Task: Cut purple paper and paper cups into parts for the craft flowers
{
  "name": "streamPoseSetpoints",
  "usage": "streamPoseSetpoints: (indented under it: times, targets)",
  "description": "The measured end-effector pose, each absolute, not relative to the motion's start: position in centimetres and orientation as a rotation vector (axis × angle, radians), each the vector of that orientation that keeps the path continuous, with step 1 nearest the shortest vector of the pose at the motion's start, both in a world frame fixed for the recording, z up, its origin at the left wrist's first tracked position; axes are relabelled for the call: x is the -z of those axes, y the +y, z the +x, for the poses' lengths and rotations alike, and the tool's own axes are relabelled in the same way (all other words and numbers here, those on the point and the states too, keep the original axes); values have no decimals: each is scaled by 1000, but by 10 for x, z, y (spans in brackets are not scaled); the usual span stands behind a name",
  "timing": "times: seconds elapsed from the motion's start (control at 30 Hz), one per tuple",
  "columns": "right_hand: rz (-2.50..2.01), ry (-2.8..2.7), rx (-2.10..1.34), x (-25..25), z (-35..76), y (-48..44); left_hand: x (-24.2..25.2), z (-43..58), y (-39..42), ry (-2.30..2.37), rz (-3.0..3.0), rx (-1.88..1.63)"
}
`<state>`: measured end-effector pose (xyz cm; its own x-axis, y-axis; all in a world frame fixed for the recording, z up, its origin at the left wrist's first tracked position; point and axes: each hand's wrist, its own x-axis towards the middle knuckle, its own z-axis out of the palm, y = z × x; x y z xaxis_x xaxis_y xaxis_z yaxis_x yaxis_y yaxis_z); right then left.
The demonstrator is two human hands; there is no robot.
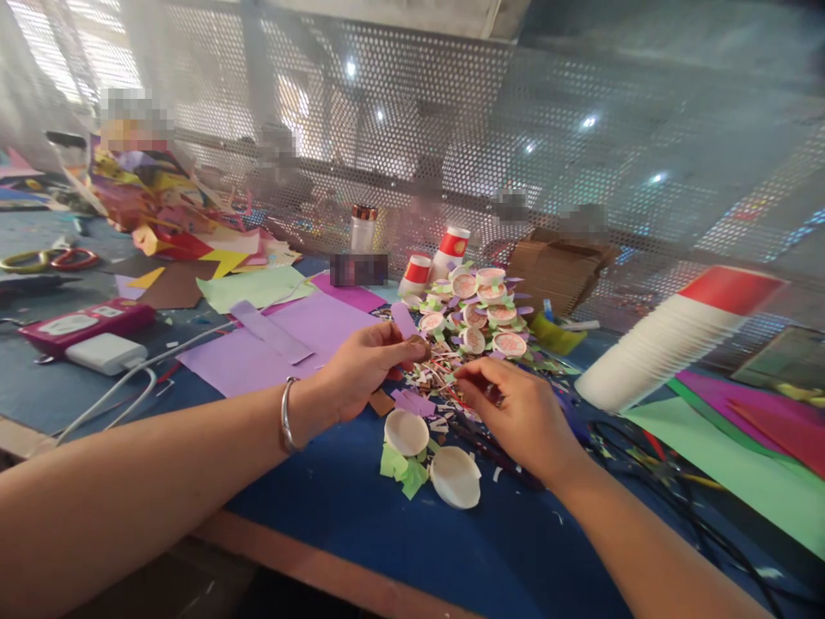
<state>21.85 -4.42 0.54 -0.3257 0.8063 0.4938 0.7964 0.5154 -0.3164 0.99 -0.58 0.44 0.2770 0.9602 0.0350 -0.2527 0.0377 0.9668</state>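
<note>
My left hand (370,365), with a silver bangle at the wrist, pinches a small purple paper piece (405,320); something brown shows at its fingertips, too small to make out. To the right, my right hand (516,404) hovers over a heap of paper scraps (438,370), fingers curled and slightly apart, with nothing visible in them. Below the hands lie two white cup bottoms (456,478) with green paper pieces (406,468) beside them. Behind the scraps rises a pile of cup bottoms (473,314) with green and purple paper tabs.
Tilted stacked paper cups (676,335) lean at the right, near green paper (735,456) and black cables (696,516). Purple sheets (322,322) lie left, beyond them a pink power strip (90,325) and scissors (51,260). A perforated metal screen (412,129) stands behind.
</note>
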Motion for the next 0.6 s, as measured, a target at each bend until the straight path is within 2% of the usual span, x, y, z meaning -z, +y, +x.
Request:
streamPoseSetpoints:
  times: [0.23,0.6]
  targets:
    - [-1263,-2388,-120,3,205,-42,-7,11,-6,802,1163,-1230]
    - [-1285,-2457,-166,6,192,-34,-5,10,-4,827,1221,-1247]
